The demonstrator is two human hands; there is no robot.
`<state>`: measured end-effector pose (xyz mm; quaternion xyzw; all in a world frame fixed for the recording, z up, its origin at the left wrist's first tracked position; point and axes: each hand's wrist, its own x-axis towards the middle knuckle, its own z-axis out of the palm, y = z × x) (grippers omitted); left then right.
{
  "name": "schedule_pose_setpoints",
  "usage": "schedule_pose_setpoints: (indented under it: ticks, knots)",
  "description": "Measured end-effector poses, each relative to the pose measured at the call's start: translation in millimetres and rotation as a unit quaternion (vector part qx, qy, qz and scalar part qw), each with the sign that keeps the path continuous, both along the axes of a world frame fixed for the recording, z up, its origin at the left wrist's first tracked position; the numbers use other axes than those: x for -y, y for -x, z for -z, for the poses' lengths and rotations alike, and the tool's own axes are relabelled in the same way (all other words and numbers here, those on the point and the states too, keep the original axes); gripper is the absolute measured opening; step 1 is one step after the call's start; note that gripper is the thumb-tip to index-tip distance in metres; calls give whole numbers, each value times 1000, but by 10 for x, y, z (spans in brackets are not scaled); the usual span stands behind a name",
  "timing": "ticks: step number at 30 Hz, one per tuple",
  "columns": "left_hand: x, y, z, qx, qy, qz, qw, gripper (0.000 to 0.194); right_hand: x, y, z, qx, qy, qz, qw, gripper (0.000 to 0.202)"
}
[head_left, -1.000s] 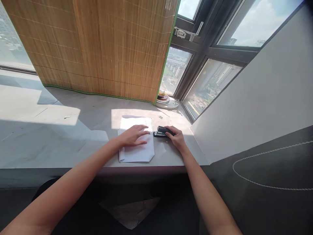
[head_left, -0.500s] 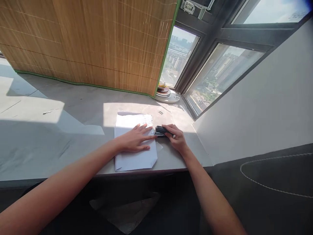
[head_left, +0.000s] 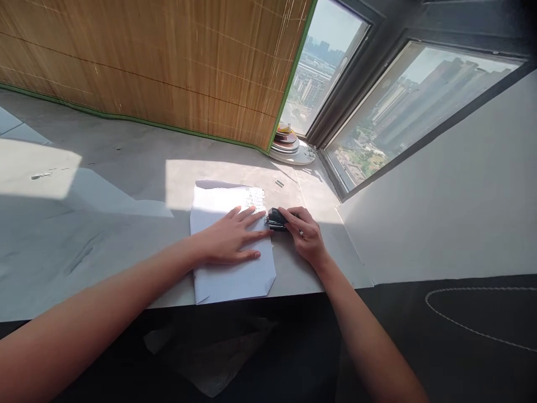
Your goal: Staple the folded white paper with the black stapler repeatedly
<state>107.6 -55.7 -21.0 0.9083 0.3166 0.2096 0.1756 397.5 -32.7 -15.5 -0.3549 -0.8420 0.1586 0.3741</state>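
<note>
White folded paper (head_left: 235, 282) lies on the pale ledge, with dense dark marks along its upper right edge. My left hand (head_left: 232, 235) rests flat on it, fingers spread and pointing right. In my right hand (head_left: 308, 235) is a black stapler (head_left: 277, 218), its jaw end pointing left at the paper's right edge, close to my left fingertips. The stapler's jaws look parted; whether paper sits between them I cannot tell. My right fingers hide its rear part.
Two small staple strips (head_left: 279, 183) lie beyond the stapler. Stacked plates (head_left: 289, 148) stand in the window corner beside a bamboo blind (head_left: 168, 67). White scraps (head_left: 41, 176) lie at the left. A white wall (head_left: 440, 196) bounds the right side of the ledge (head_left: 126, 224).
The view has shifted and come a little closer. Both hands keep their places, and the stapler stays at the paper's right edge, its jaws seeming slightly wider apart.
</note>
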Motion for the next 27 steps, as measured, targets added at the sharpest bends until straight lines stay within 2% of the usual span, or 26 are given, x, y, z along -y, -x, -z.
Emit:
schedule_pose_setpoints:
  ticks: [3, 8, 14, 27]
  knots:
    - [12, -11, 17, -29, 4, 0, 1000, 57, -1, 13, 2, 15, -15, 6, 1000, 50]
    - [16, -7, 18, -8, -12, 2, 1000, 57, 4, 35, 4, 38, -44, 13, 998, 54]
    - [26, -9, -46, -101, -24, 5, 995, 65, 17, 58, -8, 49, -50, 15, 997, 54]
    - [31, -30, -56, -119, -29, -8, 992, 67, 17, 68, -12, 59, -49, 26, 997, 51]
